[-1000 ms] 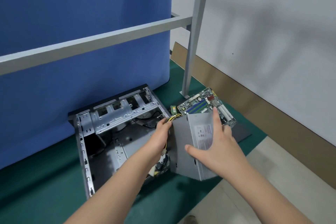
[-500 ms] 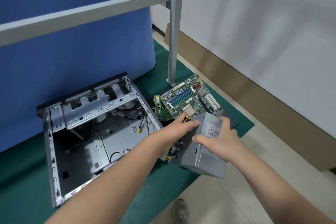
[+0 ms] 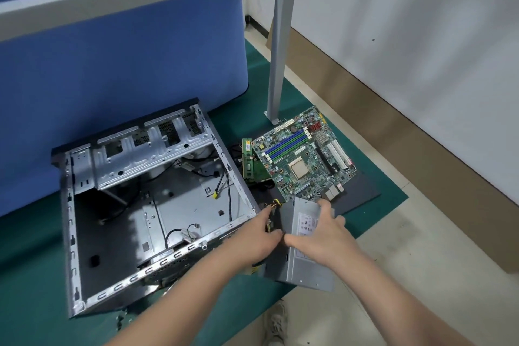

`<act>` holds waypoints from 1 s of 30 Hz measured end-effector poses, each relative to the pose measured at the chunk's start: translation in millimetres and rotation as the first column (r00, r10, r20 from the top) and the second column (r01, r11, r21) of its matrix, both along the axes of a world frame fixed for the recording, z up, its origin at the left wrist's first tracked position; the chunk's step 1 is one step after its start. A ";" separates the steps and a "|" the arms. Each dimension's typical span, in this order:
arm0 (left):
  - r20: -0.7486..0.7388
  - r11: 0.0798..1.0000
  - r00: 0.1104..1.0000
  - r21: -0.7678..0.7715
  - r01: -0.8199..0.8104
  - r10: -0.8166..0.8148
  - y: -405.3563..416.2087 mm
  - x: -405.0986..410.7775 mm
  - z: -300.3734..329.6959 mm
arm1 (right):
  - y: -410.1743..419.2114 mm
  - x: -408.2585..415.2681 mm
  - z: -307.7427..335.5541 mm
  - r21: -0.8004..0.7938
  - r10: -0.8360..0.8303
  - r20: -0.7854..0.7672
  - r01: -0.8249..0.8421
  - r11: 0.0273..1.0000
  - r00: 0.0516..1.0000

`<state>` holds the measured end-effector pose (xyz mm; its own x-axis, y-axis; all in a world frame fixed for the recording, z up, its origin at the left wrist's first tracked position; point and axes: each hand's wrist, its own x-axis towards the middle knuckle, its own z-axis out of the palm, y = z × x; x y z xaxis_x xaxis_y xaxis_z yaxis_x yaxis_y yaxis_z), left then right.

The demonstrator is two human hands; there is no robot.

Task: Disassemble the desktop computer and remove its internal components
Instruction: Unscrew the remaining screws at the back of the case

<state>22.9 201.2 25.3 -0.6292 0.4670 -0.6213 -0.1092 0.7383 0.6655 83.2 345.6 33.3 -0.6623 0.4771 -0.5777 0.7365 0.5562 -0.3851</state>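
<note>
While the power supply (image 3: 302, 244) is gripped by both hands (image 3: 323, 236), the motherboard (image 3: 304, 160) is laid out at one o'clock, and only cables are left in the case (image 3: 134, 205).

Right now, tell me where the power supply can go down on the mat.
Free: green mat between the blue partition and metal post; green strip left of the case. Crowded: right of the case, where motherboard, memory sticks and black panel lie, beside the power supply.
</note>
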 end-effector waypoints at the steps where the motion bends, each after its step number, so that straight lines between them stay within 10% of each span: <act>1: 0.022 0.999 1.000 -0.027 0.018 -0.017 -2.0 2.7 0.4 | 0.9 -1.5 -1.9 0.006 0.008 0.006 -0.008 1.000 1.000; 15: 0.275 0.989 0.952 -0.008 0.144 -0.137 -12.9 -6.6 1.5 | 0.8 -28.9 -12.8 0.033 0.112 0.093 -0.115 0.993 0.989; 20: 0.063 0.987 0.990 -0.092 0.135 -0.130 -12.0 1.1 -1.2 | -0.8 -26.3 -14.7 -0.199 -0.172 0.082 0.186 0.962 0.982; 24: -0.081 0.989 0.989 -0.099 0.113 -0.122 -8.4 2.4 1.5 | -6.8 -24.2 -19.4 -0.079 -0.025 0.002 0.025 0.997 1.000; 30: -0.226 0.854 0.937 -0.506 0.120 -0.266 20.4 38.3 -9.8 | -0.6 -20.9 -20.8 -0.051 0.021 -0.045 -0.023 0.998 0.999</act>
